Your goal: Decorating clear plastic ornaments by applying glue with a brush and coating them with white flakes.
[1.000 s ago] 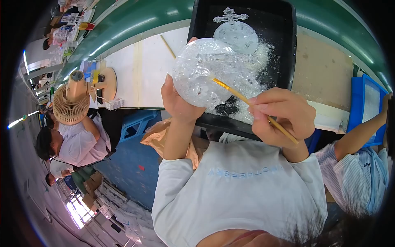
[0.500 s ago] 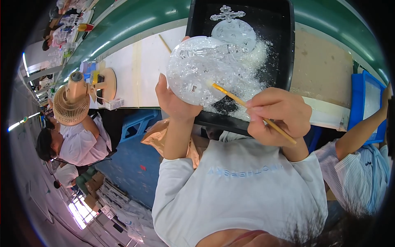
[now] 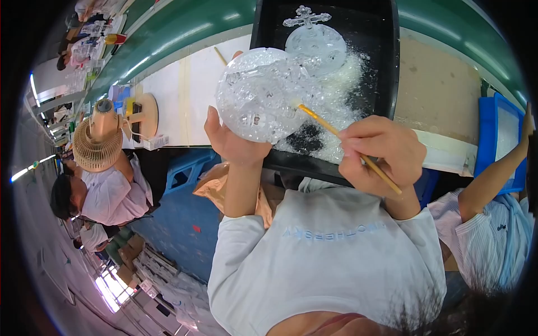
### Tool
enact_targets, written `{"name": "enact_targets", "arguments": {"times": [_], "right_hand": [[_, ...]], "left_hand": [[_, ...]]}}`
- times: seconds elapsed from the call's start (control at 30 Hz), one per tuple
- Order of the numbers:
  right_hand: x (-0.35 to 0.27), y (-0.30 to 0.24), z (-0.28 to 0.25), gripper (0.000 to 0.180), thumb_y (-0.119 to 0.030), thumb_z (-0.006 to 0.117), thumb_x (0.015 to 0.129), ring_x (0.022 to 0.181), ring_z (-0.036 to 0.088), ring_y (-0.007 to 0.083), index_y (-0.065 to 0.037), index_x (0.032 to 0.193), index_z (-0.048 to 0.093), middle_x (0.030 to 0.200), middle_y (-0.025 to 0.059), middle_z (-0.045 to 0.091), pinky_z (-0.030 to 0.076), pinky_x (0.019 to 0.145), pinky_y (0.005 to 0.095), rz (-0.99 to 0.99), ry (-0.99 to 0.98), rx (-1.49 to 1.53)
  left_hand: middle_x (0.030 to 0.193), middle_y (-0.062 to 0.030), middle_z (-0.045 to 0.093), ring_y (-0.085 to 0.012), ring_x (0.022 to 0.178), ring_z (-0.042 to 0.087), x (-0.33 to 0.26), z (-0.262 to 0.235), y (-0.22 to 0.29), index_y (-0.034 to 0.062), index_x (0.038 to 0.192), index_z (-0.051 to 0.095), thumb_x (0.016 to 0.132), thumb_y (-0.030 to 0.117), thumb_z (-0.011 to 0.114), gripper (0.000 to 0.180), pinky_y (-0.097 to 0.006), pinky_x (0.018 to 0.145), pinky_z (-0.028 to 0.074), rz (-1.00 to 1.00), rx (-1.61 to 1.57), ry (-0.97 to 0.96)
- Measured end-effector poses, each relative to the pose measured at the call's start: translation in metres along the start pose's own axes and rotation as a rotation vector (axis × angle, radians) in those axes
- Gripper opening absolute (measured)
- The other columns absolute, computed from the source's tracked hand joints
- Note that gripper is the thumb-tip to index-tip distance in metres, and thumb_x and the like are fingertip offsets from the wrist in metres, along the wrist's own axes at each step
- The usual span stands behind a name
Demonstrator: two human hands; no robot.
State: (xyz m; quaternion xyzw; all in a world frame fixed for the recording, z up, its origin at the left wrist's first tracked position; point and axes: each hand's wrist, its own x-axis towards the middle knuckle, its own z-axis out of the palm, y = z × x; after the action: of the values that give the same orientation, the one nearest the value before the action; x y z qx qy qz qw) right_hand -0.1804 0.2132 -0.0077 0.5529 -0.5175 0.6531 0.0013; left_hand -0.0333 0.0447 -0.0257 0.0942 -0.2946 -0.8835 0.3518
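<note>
My left hand [image 3: 238, 143] is closed around the edge of a round clear ornament [image 3: 255, 84] speckled with glittery flakes, holding it tilted over the near left part of a black tray [image 3: 384, 101]. Pinched in my right hand [image 3: 384, 154] is a thin paintbrush [image 3: 322, 120] with a yellow-orange handle. Its bristle tip meets the right side of the ornament's face. In the tray lies a heap of white, clear flakes [image 3: 342, 89]. Behind it, at the tray's far end, rests a second round clear piece [image 3: 316, 47] topped by a clear cross [image 3: 306, 17].
A thin wooden stick [image 3: 220, 55] lies on the white tabletop [image 3: 199, 84] left of the tray. Farther left stand a beige fan [image 3: 98, 143] and a seated person [image 3: 109, 190]. At right, another person's arm [image 3: 493, 173] reaches by a blue bin [image 3: 487, 140].
The ornament in my left hand has shifted slightly left and its tilt has changed. The brush tip has moved a little right and up across its face.
</note>
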Motion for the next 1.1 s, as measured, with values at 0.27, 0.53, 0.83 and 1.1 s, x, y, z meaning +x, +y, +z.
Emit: {"name": "enact_targets", "arguments": {"times": [0.27, 0.53, 0.83, 1.1], "right_hand": [[0.003, 0.0, 0.001, 0.024, 0.012, 0.066, 0.063, 0.059, 0.069, 0.0237, 0.001, 0.084, 0.063, 0.073, 0.0165, 0.068, 0.054, 0.052, 0.0268, -0.006, -0.028, -0.008], [-0.003, -0.001, -0.003, 0.026, 0.013, 0.065, 0.061, 0.058, 0.068, 0.024, 0.001, 0.085, 0.063, 0.074, 0.0167, 0.067, 0.054, 0.053, 0.0264, -0.001, 0.033, 0.025], [-0.004, 0.002, -0.001, 0.026, 0.013, 0.064, 0.062, 0.056, 0.066, 0.0231, 0.001, 0.085, 0.063, 0.075, 0.0183, 0.068, 0.053, 0.051, 0.0271, 0.018, 0.01, 0.061], [-0.007, 0.002, 0.0, 0.024, 0.012, 0.066, 0.064, 0.058, 0.067, 0.023, 0.002, 0.086, 0.062, 0.075, 0.0186, 0.068, 0.054, 0.052, 0.0267, -0.002, -0.008, 0.102]], "left_hand": [[0.162, -0.0164, 0.024, -0.0352, 0.148, 0.027, 0.001, 0.002, 0.002, 0.0024, 0.159, 0.011, 0.094, 0.054, 0.041, 0.088, -0.052, 0.119, 0.027, 0.008, 0.053, 0.013], [0.161, -0.0171, 0.025, -0.0364, 0.148, 0.028, 0.0, -0.007, 0.0, 0.0036, 0.159, 0.012, 0.093, 0.054, 0.04, 0.087, -0.054, 0.119, 0.028, 0.004, -0.21, -0.102], [0.159, -0.0195, 0.028, -0.0391, 0.147, 0.029, 0.001, -0.008, 0.002, 0.0038, 0.158, 0.014, 0.093, 0.055, 0.038, 0.087, -0.056, 0.118, 0.027, -0.017, -0.291, -0.135], [0.159, -0.0197, 0.028, -0.0397, 0.147, 0.029, -0.001, -0.008, 0.002, 0.0041, 0.158, 0.014, 0.092, 0.056, 0.039, 0.088, -0.056, 0.118, 0.027, -0.018, -0.316, -0.153]]}}
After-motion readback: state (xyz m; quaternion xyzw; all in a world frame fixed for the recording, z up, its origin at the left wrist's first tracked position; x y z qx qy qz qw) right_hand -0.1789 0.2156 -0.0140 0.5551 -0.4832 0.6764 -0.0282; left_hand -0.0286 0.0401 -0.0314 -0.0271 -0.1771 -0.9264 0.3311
